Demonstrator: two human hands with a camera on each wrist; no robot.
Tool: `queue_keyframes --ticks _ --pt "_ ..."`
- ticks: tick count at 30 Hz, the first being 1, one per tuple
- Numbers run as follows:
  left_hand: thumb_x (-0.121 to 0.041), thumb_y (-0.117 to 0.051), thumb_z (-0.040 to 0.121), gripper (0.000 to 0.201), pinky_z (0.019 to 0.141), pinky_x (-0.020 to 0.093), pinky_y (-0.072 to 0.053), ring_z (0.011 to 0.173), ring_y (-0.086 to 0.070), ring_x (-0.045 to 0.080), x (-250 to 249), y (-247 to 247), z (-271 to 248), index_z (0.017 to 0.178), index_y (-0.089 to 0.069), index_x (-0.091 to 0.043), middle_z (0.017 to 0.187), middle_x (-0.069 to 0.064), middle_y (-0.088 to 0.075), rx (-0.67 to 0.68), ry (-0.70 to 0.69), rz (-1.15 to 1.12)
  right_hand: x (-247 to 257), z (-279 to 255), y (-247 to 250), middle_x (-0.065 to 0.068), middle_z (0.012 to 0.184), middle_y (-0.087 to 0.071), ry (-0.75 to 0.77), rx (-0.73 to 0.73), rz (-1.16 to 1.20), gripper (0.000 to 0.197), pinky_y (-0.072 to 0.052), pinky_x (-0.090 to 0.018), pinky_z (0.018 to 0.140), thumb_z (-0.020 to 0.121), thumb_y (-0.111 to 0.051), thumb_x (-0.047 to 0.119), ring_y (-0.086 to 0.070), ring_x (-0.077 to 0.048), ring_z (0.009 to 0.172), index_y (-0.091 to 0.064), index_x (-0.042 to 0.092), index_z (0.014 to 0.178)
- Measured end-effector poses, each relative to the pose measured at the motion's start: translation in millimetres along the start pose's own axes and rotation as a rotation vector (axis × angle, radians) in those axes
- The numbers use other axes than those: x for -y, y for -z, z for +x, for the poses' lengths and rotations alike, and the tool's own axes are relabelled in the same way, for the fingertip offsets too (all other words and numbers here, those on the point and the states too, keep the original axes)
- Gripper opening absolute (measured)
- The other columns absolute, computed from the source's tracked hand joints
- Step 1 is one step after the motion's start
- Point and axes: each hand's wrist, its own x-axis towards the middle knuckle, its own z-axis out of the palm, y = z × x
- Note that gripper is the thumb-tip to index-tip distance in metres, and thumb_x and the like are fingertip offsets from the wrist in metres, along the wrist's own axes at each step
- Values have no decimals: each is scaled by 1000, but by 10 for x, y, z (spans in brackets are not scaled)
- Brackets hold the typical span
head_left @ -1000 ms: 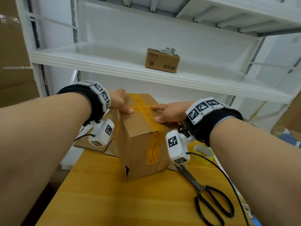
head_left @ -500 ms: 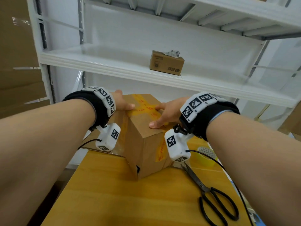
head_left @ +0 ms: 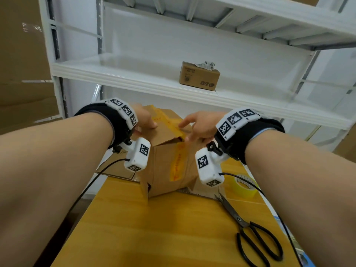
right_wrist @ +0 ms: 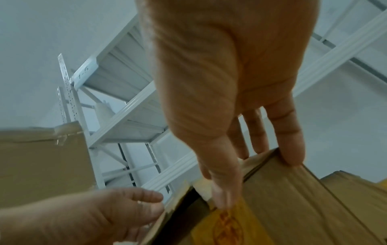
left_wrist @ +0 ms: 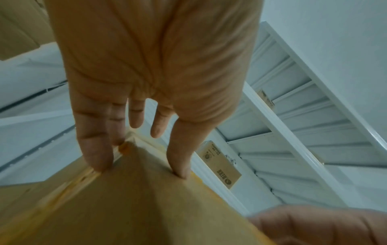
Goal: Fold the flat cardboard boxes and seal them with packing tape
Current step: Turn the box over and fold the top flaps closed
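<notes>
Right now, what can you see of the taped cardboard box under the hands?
The cardboard box is plain brown corrugated card, standing on the wooden table. Yellow tape with red print runs along its top seam and down the near face. At the near top edge a gap shows by the tape. The left hand and right hand press on its top with straight fingers.

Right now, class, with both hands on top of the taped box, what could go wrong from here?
1. The cardboard box stands tilted on the table, so a push from the left hand or right hand may tip it.
2. The top flap gapes beside the yellow tape, so the seal may fail.
3. The scissors lie open near the right forearm and could snag it.
</notes>
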Motion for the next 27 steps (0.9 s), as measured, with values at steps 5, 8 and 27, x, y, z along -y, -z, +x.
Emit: queue_keyframes --ticks 5,8,27 --pt "-26 -81 75 62 84 49 -56 97 -65 34 93 10 -34 123 -46 -9 108 16 -61 41 9 53 -20 7 -75 11 117 -59 -41 76 41 52 -54 -38 95 85 -74 42 -63 -19 105 -55 42 134" --pt "-28 -83 74 61 86 49 -55 97 -65 35 105 -43 -41 120 -50 -7 102 15 -60 50 10 66 32 83 -156 1 138 -54 -101 148 124 110 -49 -44 98 56 -69 85 -55 -28 124 -44 28 146" --pt "-48 -56 92 60 99 42 -46 115 -55 35 207 129 264 131 -51 -3 128 18 -56 -48 -3 370 -311 150 -10 7 133 -47 -16 -10 200 50 -51 -48 99 86 -75 28 -54 -23 118 -56 51 126"
